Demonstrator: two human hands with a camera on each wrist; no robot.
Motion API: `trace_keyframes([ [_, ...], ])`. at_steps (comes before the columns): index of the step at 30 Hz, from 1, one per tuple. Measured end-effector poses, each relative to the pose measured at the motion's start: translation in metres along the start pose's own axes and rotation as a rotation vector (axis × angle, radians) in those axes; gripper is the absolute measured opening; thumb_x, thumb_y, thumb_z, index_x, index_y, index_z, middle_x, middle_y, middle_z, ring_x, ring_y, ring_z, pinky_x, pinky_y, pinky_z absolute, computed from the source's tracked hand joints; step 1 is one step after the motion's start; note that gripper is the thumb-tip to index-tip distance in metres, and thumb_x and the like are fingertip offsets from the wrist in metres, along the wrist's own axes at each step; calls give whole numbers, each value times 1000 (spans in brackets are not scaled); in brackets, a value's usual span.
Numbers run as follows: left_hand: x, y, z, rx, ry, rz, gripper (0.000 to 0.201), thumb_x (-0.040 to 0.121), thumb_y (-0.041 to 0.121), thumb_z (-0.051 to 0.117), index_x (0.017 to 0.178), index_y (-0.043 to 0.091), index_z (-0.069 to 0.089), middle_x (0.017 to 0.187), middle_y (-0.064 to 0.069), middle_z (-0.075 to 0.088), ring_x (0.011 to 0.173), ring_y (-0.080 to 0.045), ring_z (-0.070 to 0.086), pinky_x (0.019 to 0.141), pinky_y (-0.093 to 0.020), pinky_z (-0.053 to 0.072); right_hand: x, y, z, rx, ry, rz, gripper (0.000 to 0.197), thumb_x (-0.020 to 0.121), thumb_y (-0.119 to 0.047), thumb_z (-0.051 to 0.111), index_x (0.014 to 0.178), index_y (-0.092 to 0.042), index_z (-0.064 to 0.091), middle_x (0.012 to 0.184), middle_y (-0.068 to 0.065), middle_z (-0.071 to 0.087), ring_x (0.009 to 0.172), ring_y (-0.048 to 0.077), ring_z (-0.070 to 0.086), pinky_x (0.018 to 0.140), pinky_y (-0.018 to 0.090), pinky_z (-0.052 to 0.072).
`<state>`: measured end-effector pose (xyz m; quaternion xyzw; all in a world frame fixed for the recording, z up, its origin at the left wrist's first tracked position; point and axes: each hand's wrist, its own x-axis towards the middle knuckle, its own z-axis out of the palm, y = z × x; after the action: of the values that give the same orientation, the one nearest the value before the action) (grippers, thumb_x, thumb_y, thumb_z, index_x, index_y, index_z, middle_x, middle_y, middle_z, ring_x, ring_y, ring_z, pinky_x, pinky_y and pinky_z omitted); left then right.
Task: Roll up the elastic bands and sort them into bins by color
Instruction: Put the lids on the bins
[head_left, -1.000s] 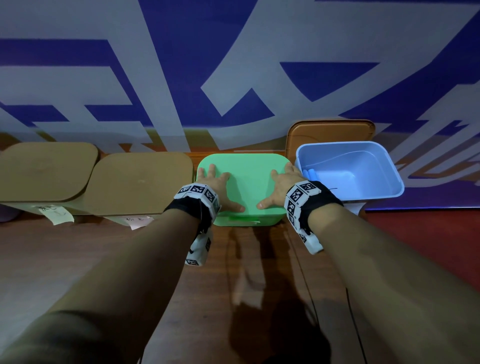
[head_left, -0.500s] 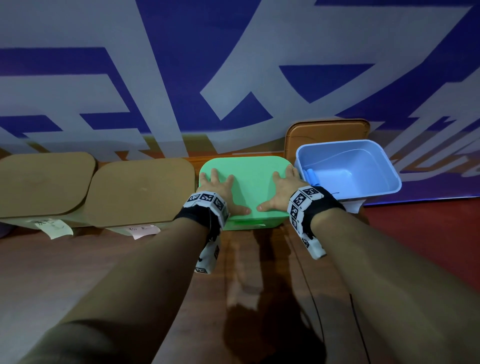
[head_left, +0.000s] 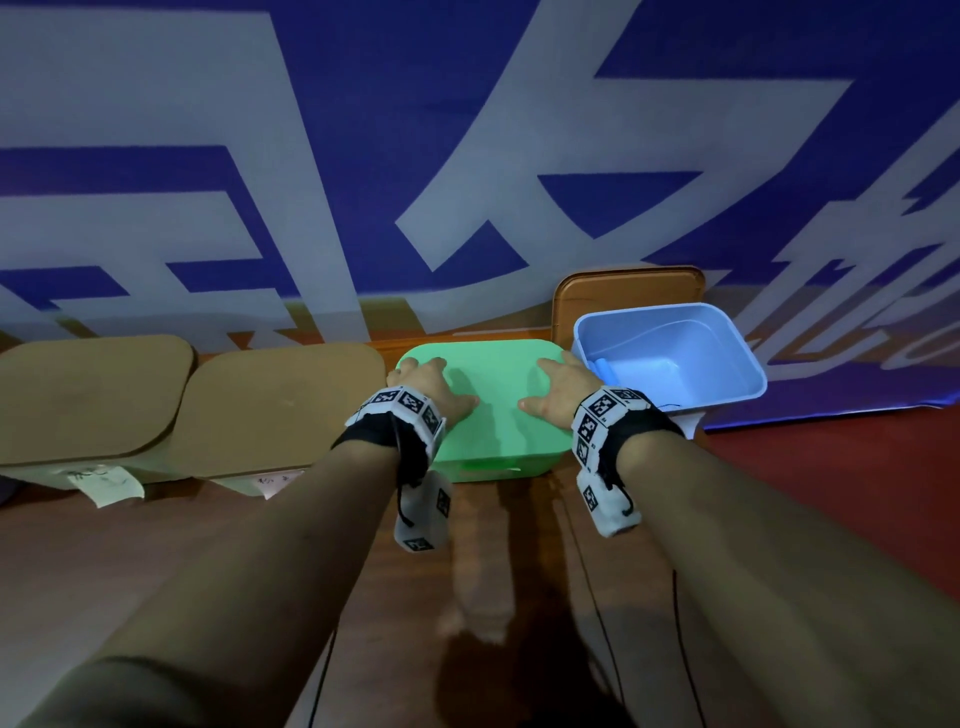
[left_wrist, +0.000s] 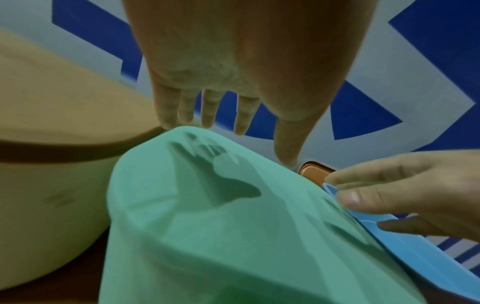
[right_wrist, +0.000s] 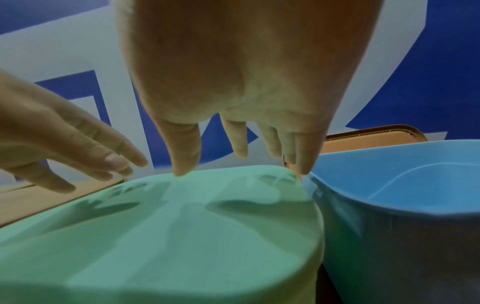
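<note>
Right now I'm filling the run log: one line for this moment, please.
left hand: flat on green lid | right hand: flat on same lid | blue bin: open

Can't see inside the green bin (head_left: 488, 415) at all, its lid covers the whole top. Same with the two tan bins (head_left: 270, 415) on the left, lidded, and the far one runs off the picture's edge. The paper labels (head_left: 106, 480) under them have handwriting way too small to read. There's something pale blue (head_left: 602, 368) lying in the open blue bin (head_left: 727, 353), but the right hand (head_left: 558, 392) half covers it, so can't say what it is. The brown lid (head_left: 628, 291) behind is mostly blocked by that bin.
</note>
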<state>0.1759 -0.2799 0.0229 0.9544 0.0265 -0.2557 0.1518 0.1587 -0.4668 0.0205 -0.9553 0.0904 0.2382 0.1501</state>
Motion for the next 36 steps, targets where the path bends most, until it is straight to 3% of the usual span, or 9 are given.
trace_keyframes([
  [6,-12,23,-7,-108,106,24,69,87,50,60,145,21,36,148,-10,38,130,-31,43,104,-42,41,-9,10,-26,69,80,-72,68,91,-43,58,148,-16,31,153,7,30,137,27,36,109,38,34],
  [10,-26,51,-15,-211,198,37,59,92,41,57,141,13,41,141,-11,47,122,-30,51,96,-39,45,-14,30,-46,105,108,-109,64,92,-42,56,147,-16,34,152,8,35,136,27,38,108,37,34],
  [21,-57,171,-10,-528,315,5,51,93,40,56,137,16,47,133,-8,58,117,-26,57,100,-37,45,-21,128,-125,302,203,-189,51,92,-37,59,135,-11,51,139,7,53,126,25,50,104,31,37],
  [27,-57,217,-5,-604,385,-23,49,93,40,56,135,14,49,129,-8,60,110,-24,60,92,-33,47,-13,170,-160,320,219,-216,38,90,-42,60,118,-16,63,120,4,65,109,23,60,95,33,46],
  [32,-45,237,-4,-617,395,-56,47,94,39,56,134,15,50,130,-6,59,113,-23,59,92,-33,45,0,180,-174,322,214,-224,27,90,-40,60,96,-15,69,101,5,69,91,23,63,76,29,46],
  [36,-28,243,-7,-612,385,-69,47,94,38,55,135,15,49,132,-7,57,116,-25,56,93,-34,44,12,182,-179,337,214,-192,31,92,-35,58,100,-7,69,102,11,69,95,27,65,73,32,48],
])
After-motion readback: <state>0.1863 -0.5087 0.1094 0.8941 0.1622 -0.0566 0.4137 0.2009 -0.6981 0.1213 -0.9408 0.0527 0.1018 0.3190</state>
